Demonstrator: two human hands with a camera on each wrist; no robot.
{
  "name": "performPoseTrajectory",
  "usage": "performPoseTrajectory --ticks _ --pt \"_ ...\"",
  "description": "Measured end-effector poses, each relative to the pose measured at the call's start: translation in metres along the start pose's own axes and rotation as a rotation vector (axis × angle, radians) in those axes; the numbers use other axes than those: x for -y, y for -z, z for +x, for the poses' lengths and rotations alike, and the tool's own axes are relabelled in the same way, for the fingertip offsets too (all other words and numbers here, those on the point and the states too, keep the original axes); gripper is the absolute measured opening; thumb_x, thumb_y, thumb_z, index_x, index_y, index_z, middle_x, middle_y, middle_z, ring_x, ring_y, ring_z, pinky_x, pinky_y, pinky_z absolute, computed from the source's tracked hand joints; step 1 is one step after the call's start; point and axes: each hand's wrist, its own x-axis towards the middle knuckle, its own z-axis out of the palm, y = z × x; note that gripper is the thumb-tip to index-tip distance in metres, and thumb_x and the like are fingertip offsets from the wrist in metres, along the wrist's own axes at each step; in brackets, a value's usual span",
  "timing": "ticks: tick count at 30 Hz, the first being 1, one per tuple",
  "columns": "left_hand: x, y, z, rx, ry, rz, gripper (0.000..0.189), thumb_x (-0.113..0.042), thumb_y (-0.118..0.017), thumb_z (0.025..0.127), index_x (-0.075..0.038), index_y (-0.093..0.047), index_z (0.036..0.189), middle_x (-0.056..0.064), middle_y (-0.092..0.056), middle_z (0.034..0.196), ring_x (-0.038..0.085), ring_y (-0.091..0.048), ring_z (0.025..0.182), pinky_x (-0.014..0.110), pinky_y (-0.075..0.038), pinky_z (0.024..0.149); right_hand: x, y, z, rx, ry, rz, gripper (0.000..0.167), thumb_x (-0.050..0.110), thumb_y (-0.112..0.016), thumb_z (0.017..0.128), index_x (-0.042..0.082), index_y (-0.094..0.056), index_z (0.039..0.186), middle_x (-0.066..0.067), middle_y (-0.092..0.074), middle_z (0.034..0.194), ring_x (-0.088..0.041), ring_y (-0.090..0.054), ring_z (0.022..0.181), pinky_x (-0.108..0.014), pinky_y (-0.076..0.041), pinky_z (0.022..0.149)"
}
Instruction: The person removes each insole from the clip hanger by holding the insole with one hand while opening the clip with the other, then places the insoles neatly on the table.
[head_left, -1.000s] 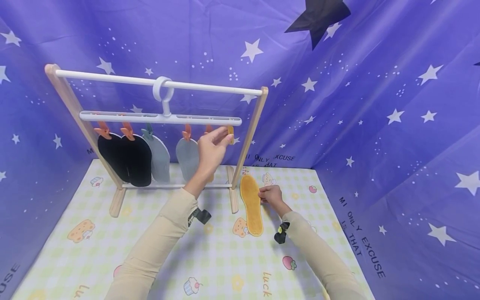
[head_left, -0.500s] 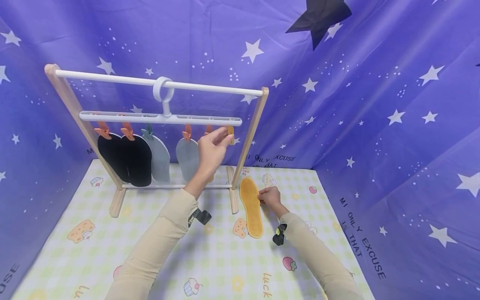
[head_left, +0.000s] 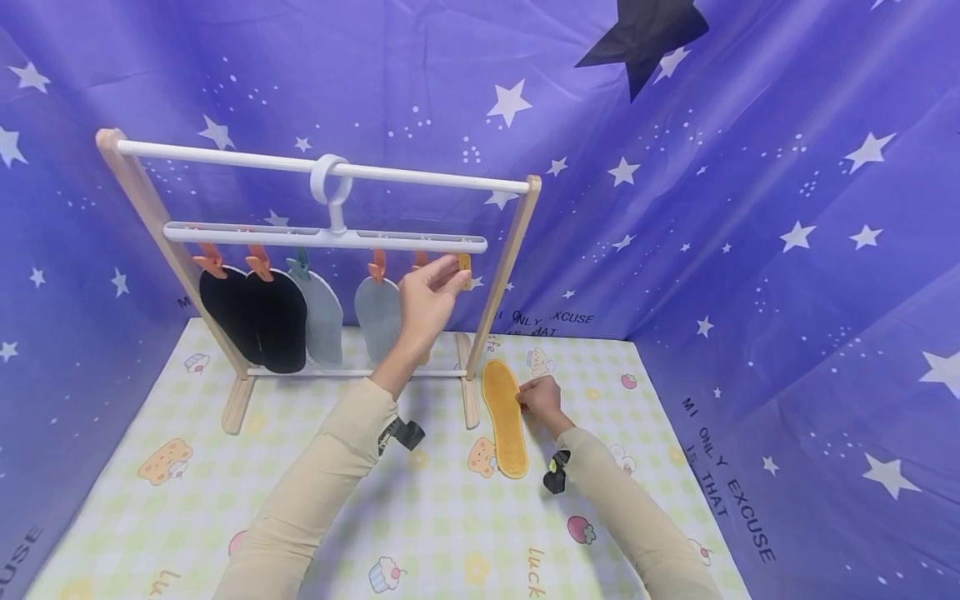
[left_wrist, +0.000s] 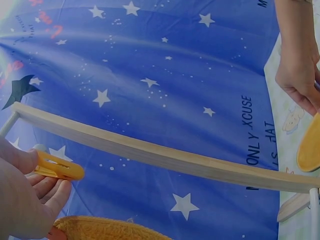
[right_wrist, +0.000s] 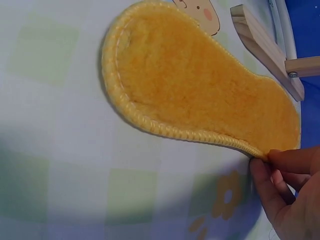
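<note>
My left hand (head_left: 429,302) pinches a yellow clip (left_wrist: 62,167) at the right end of the white hanger bar (head_left: 330,237). Below that hand, in the left wrist view, part of a fuzzy yellow insole (left_wrist: 100,228) shows; the hand hides most of it from the head view. On the table side, thumb and fingers of my right hand (head_left: 542,400) pinch the long edge of another yellow insole (right_wrist: 195,80) with a stitched rim. It lies flat, close over the cloth, right beside the rack's foot. Two black insoles (head_left: 281,321) and two grey insoles (head_left: 377,312) hang further left.
A wooden rack (head_left: 504,279) with a white top rail (head_left: 435,177) carries the hanger. Orange clips (head_left: 260,263) and a green clip (head_left: 298,265) hold the hanging insoles. A checked cloth (head_left: 450,517) covers the table; a purple starry curtain (head_left: 720,275) surrounds it.
My right hand has brought the yellow insole slightly lower and nearer to me. The left hand keeps its pinch on the clip in the same place.
</note>
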Motion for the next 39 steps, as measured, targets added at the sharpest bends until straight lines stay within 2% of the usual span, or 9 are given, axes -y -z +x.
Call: performPoseTrajectory --ticks 5,11,25,33,39 --pt "-0.0008 0.0001 -0.0006 0.001 0.002 -0.002 0.033 -0.006 -0.075 0.092 0.002 -0.071 0.124 0.020 -0.074 0.120 0.030 -0.073 0.111 0.031 -0.060 0.095 0.0005 -0.0012 -0.0001 -0.011 0.010 -0.074 0.002 -0.007 -0.075 0.082 -0.007 -0.076 0.083 -0.020 -0.077 0.079 -0.025 -0.075 0.061 -0.026 -0.060 0.054" --pt "-0.0018 0.0005 -0.0015 0.007 0.013 -0.008 0.033 -0.006 -0.075 0.092 0.001 -0.071 0.124 0.020 -0.073 0.121 0.031 -0.073 0.111 0.032 -0.060 0.096 0.0021 -0.0019 -0.0004 -0.040 0.005 -0.118 0.002 -0.006 -0.076 0.079 -0.004 -0.076 0.078 -0.018 -0.076 0.076 -0.016 -0.069 0.055 -0.023 -0.057 0.054" --pt "-0.0022 0.0008 -0.0012 0.008 0.006 -0.012 0.032 -0.005 -0.074 0.092 0.002 -0.071 0.124 0.020 -0.073 0.120 0.031 -0.073 0.111 0.033 -0.060 0.096 0.0066 -0.0001 -0.0047 -0.041 -0.029 -0.107 0.005 -0.004 -0.073 0.083 -0.006 -0.075 0.079 -0.016 -0.075 0.075 -0.014 -0.065 0.055 -0.022 -0.053 0.053" --pt "-0.0028 0.0004 -0.0015 0.006 0.017 -0.028 0.034 -0.004 -0.073 0.093 0.002 -0.069 0.126 0.021 -0.073 0.122 0.032 -0.073 0.111 0.033 -0.060 0.096 0.0069 -0.0001 -0.0054 -0.042 -0.035 -0.105 0.004 -0.003 -0.074 0.082 -0.006 -0.076 0.080 -0.017 -0.076 0.075 -0.018 -0.069 0.059 -0.020 -0.050 0.052" --pt "-0.0022 0.0002 -0.0020 0.011 0.017 -0.050 0.035 -0.003 -0.072 0.093 0.002 -0.068 0.127 0.022 -0.072 0.123 0.033 -0.072 0.113 0.034 -0.060 0.096 0.0067 0.0015 -0.0059 -0.038 -0.047 -0.092 0.006 -0.002 -0.072 0.082 -0.005 -0.076 0.081 -0.017 -0.076 0.078 -0.019 -0.071 0.060 -0.021 -0.054 0.054"
